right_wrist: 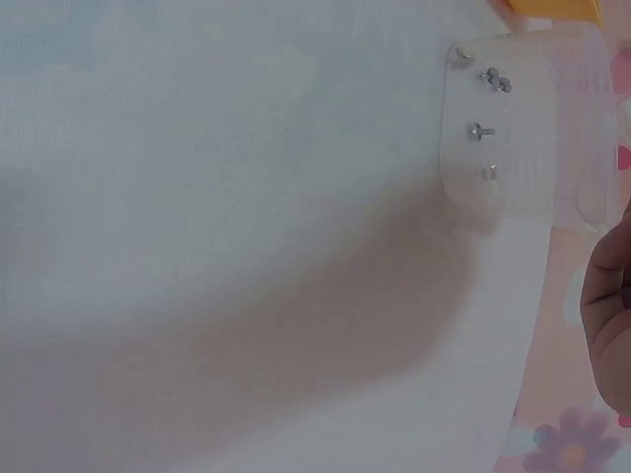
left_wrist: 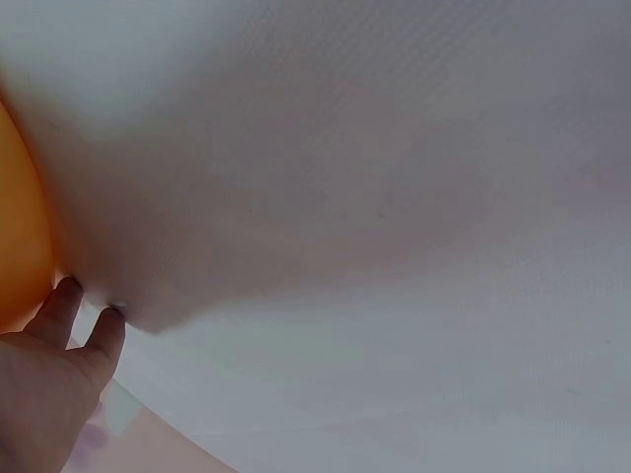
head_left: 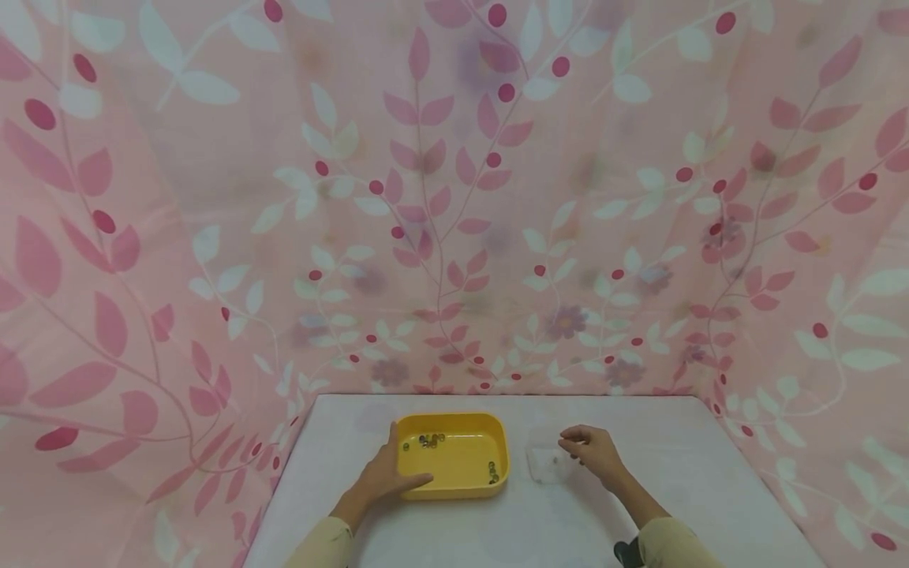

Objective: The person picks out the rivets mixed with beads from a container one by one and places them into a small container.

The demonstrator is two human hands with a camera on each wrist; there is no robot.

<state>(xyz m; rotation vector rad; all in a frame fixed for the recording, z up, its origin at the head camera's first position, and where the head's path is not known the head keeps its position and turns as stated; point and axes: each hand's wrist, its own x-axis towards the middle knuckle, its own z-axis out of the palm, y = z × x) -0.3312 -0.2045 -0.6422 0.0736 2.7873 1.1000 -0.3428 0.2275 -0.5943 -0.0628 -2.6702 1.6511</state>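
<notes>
My left hand [head_left: 383, 473] holds the left side of a yellow tray [head_left: 454, 494], its thumb over the front-left rim and its fingers along the outer wall. Small shiny pieces [head_left: 430, 440] lie in the tray's back left, and several more [head_left: 493, 473] near its right wall. To the right sits a clear plastic box [head_left: 537, 467]. In the right wrist view small metal screws [right_wrist: 480, 131] show inside this box. Over the box's right edge my right hand [head_left: 595, 453] hovers with bent fingers; I cannot tell whether a small piece is between the fingertips.
A white cloth covers the table [head_left: 440, 536], whose back edge meets a pink curtain [head_left: 440, 197] with leaf patterns. The curtain also hangs along both sides. A dark object [head_left: 628, 554] shows at the right wrist, beside the sleeve.
</notes>
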